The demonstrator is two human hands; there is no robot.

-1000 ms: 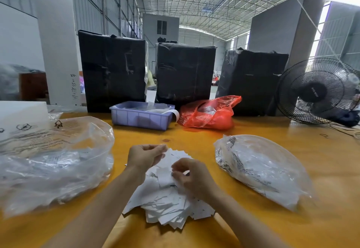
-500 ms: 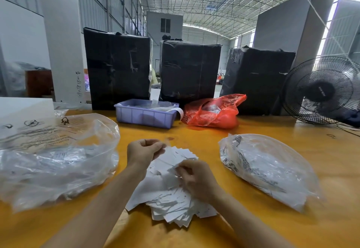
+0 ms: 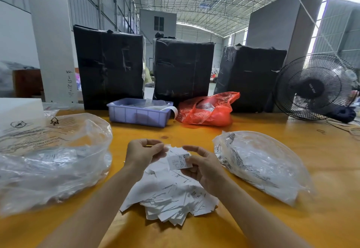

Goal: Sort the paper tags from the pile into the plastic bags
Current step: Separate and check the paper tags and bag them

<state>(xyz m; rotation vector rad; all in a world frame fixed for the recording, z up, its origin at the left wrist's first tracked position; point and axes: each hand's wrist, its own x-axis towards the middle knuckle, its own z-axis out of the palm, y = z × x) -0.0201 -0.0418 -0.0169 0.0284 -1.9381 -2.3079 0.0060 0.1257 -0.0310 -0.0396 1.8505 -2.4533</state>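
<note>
Right hand [image 3: 202,168] pinching one paper tag [image 3: 179,162] above the pile [image 3: 171,195] (left hand [image 3: 144,152] loosely curled, holding nothing).

Left of the left grip [image 3: 143,153], bare tabletop [image 3: 194,136] separates it from the clear left bag [image 3: 52,162]. Right of the right grip [image 3: 202,167], a narrow strip lies before the right bag [image 3: 259,164]. Ahead, open tabletop reaches the purple bin [image 3: 139,114] and red bag [image 3: 208,111].
</note>
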